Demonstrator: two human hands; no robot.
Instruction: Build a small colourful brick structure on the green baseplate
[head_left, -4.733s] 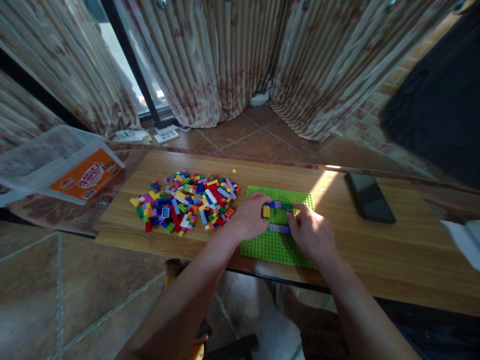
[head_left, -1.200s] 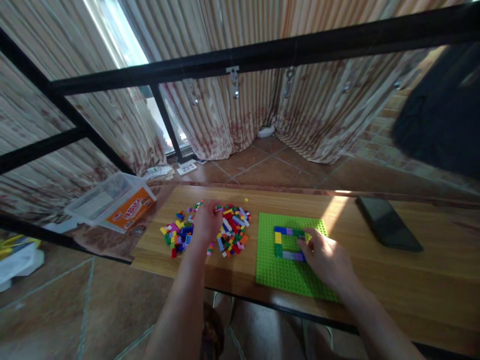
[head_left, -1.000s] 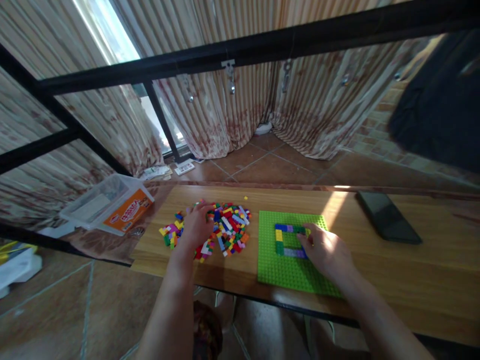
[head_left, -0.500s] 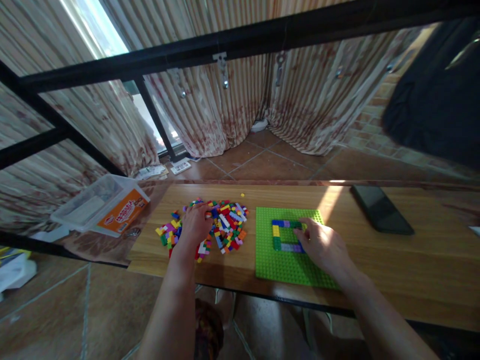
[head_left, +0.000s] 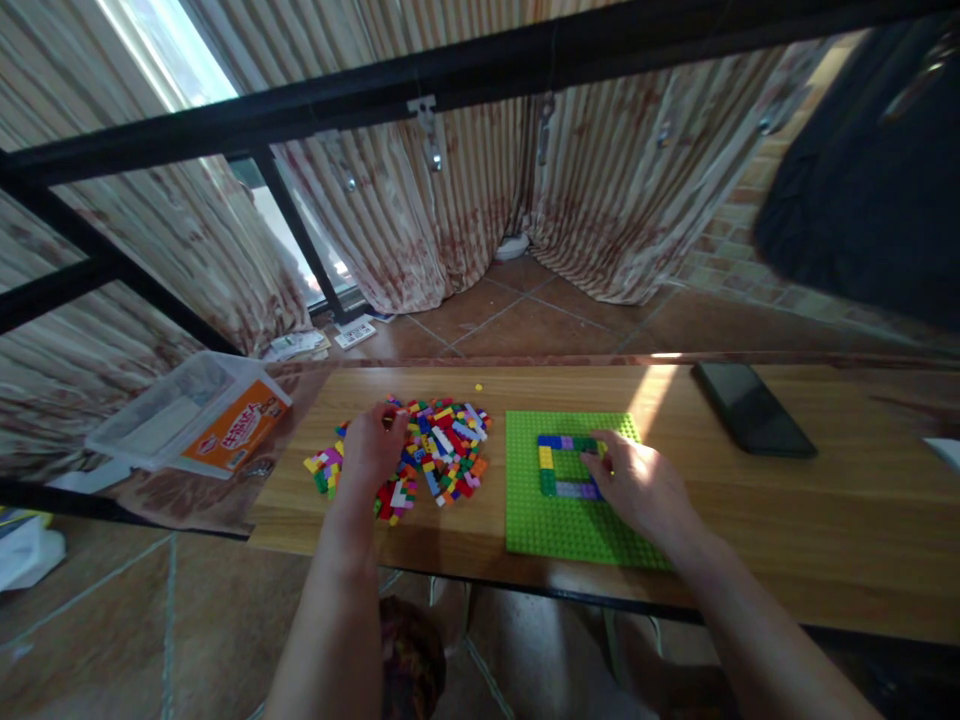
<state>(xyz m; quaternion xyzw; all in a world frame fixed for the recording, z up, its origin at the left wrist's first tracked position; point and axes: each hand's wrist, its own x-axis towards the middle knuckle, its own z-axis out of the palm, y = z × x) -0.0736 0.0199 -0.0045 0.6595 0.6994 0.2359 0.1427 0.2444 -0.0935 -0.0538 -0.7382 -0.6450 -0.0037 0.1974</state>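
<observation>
fingers (head_left: 379, 412) of the left hand (head_left: 364, 455) bend together over the left part of the multicoloured heap of small plastic bricks (head_left: 442, 440); whether they pinch 1 cannot be told. the right hand (head_left: 637, 485) covers the right side of the open rectangle of blue, yellow, green and purple plastic bricks (head_left: 547, 458), seemingly touching it, its grip hidden. that rectangle sits on the bright green studded baseplate (head_left: 551, 530), right of the heap, on the brown wood-grain table (head_left: 810, 520).
</observation>
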